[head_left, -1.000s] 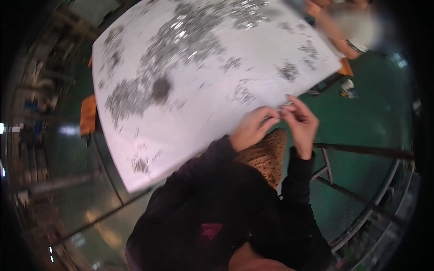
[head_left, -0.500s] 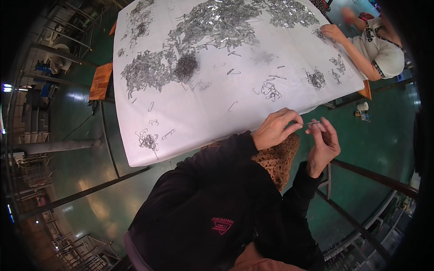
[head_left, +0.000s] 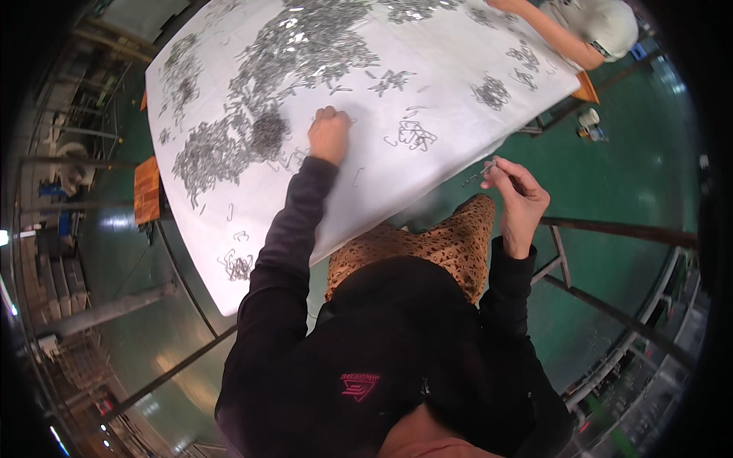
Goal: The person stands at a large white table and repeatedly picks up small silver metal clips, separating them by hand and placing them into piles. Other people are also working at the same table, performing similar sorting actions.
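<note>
Head view: I'm sorting small metal clips off a white worktop [head_left: 427,191]. Left hand [head_left: 330,133] is reached out onto the sheet, arm nearly straight, fingers curled shut into a loose fist just right of the big clip pile [head_left: 259,130]; can't tell if it has a clip inside. Right hand [head_left: 519,202] is off the worktop's near edge, above my lap, wrist bent back, thumb & forefinger pinched on a thin metal clip [head_left: 479,174]. A small tangle of clips [head_left: 414,136] lies right of the left hand, apart from it. Step, by my read: picking the next piece while the right holds one. Next move prob needs a fine pinch w/ the left. Another person's arm [head_left: 534,27] works at the far corner, well apart from the pile.
</note>
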Tool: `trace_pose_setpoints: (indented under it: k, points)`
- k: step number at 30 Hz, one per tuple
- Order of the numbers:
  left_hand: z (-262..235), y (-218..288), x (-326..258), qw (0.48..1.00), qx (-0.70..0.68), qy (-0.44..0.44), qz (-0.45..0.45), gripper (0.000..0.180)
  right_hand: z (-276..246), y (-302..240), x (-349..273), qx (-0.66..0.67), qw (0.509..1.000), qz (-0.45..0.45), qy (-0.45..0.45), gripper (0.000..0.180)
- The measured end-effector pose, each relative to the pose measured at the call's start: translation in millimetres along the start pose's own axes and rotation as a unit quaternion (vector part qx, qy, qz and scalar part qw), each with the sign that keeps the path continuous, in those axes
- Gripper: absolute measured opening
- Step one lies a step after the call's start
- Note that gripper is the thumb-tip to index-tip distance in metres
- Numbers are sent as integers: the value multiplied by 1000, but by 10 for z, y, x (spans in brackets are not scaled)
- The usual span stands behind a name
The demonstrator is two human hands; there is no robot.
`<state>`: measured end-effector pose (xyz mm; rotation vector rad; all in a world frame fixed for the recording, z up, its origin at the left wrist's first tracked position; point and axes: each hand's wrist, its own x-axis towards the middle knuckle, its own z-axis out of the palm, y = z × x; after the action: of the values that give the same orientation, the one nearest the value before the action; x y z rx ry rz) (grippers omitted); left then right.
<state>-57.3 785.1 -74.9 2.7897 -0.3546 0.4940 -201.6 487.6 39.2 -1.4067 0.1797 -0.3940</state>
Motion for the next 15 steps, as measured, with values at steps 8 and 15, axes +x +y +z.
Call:
trace_pose_setpoints:
  k: [8, 15]
  points:
    - [-581, 886, 28, 949, -313, -34, -28, 5, -117, 17, -44, -7, 1000, 13, 2, 14]
    - [-918, 1796, -225, 694, -685, -221, -23, 11, 1, 86, -132, -2, 999, 45, -3, 15]
